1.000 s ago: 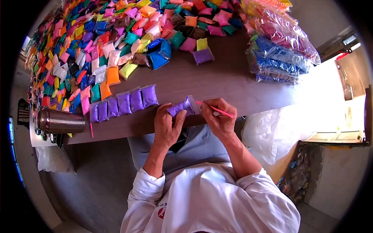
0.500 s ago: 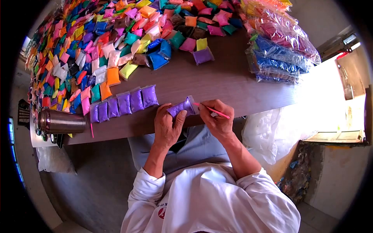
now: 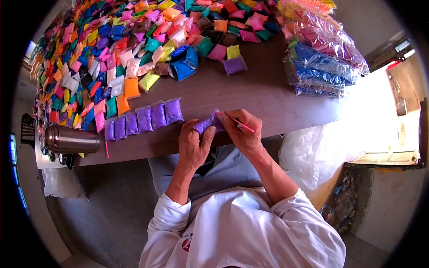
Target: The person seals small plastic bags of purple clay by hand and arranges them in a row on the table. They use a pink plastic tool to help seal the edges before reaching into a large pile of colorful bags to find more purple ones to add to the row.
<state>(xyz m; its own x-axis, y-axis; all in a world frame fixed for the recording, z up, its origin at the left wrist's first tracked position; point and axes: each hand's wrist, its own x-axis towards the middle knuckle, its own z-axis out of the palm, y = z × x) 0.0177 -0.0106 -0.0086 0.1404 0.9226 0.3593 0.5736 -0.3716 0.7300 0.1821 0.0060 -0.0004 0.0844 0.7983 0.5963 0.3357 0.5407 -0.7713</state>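
Note:
My left hand (image 3: 193, 144) grips a purple packet (image 3: 206, 123) at the table's front edge, thumb on top and fingers behind it. My right hand (image 3: 245, 129) holds a thin pink stick (image 3: 243, 126), closed around it, at the packet's right end. The stick's left tip lies by the clear top of the packet; its exact contact is too small to tell. To the left of my hands, several purple packets (image 3: 144, 119) lie side by side in a row. Another pink stick (image 3: 107, 149) lies at the left end of that row.
A metal flask (image 3: 72, 139) lies on its side at the table's left. Many coloured packets (image 3: 129, 68) are heaped across the back left. A stack of blue, pink and yellow plastic bags (image 3: 319, 62) stands at the back right. White plastic (image 3: 304, 154) hangs right of the table.
My right hand has moved slightly up and left with the pink stick, nearer the packet, and covers its right end more. My left hand stays nearly in place.

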